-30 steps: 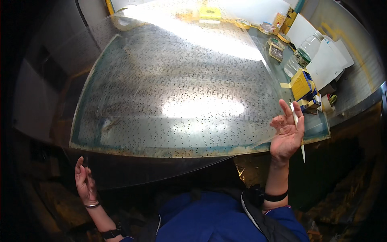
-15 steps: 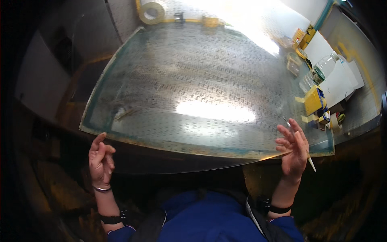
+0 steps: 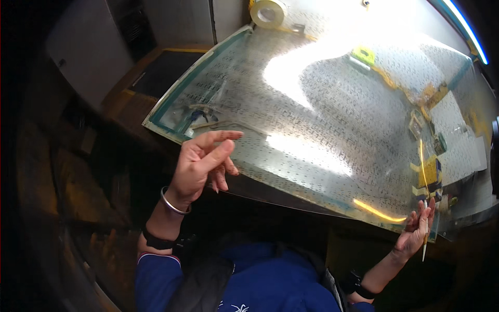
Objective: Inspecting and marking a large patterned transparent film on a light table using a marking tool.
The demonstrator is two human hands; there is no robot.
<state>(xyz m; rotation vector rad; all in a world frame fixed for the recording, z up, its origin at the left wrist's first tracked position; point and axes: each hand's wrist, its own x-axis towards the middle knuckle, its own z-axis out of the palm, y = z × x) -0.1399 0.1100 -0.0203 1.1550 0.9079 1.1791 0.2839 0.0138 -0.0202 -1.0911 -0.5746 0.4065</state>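
My left hand hovers over the front left part of a glass-topped worktable. Its index finger and thumb stretch forward, the other fingers bend downward, and I see nothing held in it. At the table's front right corner, my right hand grips a thin pen-like tool with a pale end, standing roughly upright among the fingers. Under the glossy top lies a sheet covered in rows of small dark marks. Beyond my left hand, a small dark blue object rests beside thin strands.
A big tape roll stands at the far edge. A yellow-green block lies further right. Along the right side are a yellow-and-blue box, a small clear container and white sheets. Bright glare covers parts of the top.
The view has turned, shifting the table rightward. My left hand has come up and forward over the table's front edge. My right hand now appears lower and farther right, still holding the tool.
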